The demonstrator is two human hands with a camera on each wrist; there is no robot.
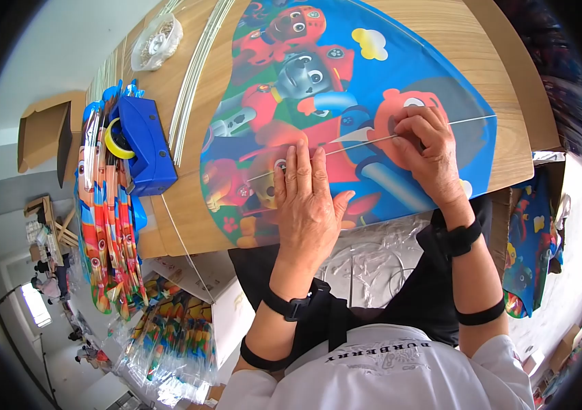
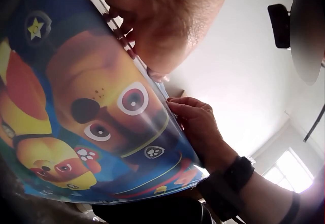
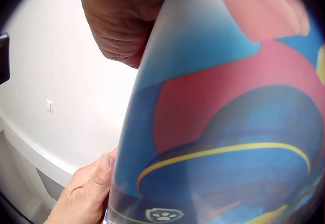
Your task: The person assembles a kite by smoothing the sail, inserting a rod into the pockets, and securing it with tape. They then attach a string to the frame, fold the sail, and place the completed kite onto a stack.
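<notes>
A kite-like printed sheet (image 1: 298,82) with cartoon dogs on blue lies spread over the wooden table (image 1: 462,41). Across it runs a thin white rod (image 1: 472,119), slanting from the right corner toward the left hand. The left hand (image 1: 306,212) rests on the sheet with its fingers extended over the rod's left part. The right hand (image 1: 431,154) has curled fingers and pinches the rod beside a small white triangular flap (image 1: 354,136). Both wrist views are largely filled by the printed sheet (image 2: 101,97), with the right hand (image 2: 198,127) at its edge in the left wrist view.
A blue tape dispenser (image 1: 151,150) with yellow tape stands at the table's left, beside bundled printed sheets (image 1: 110,219). Behind are loose white rods (image 1: 198,78) and a clear bowl (image 1: 157,42) of small parts. Clear plastic (image 1: 380,263) lies below the table edge.
</notes>
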